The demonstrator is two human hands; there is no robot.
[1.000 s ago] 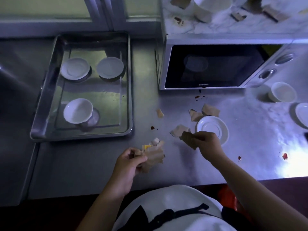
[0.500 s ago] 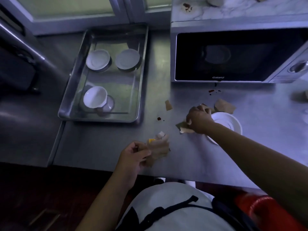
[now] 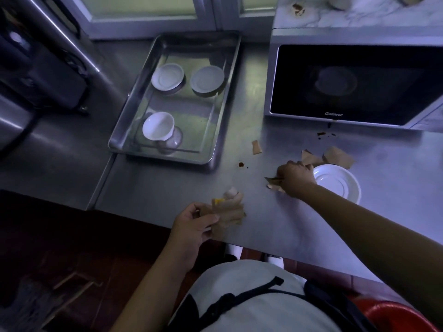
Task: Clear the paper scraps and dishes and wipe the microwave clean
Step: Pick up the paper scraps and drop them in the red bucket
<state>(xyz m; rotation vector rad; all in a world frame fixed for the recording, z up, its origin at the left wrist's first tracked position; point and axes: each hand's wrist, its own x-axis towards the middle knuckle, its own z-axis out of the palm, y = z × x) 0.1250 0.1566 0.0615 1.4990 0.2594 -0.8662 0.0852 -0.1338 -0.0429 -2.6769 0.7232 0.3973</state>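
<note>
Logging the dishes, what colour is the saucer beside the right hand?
Plain white; the saucer shows best in the head view.

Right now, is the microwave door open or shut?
Shut. The door sits flush with the microwave front, with no gap showing along its visible edges.

The room is dim, with a cold bluish light. A steel tabletop (image 3: pixel 299 224) fills the middle and shines softly at the right side. To its left a second steel surface (image 3: pixel 60 152) joins it, and a dark appliance (image 3: pixel 43 75) stands on it. Behind, a pale window frame (image 3: pixel 211 10) holds greenish frosted panes. The floor (image 3: pixel 60 248) below is dark reddish-brown. A red bucket (image 3: pixel 395 315) shows at the bottom right corner.
</note>
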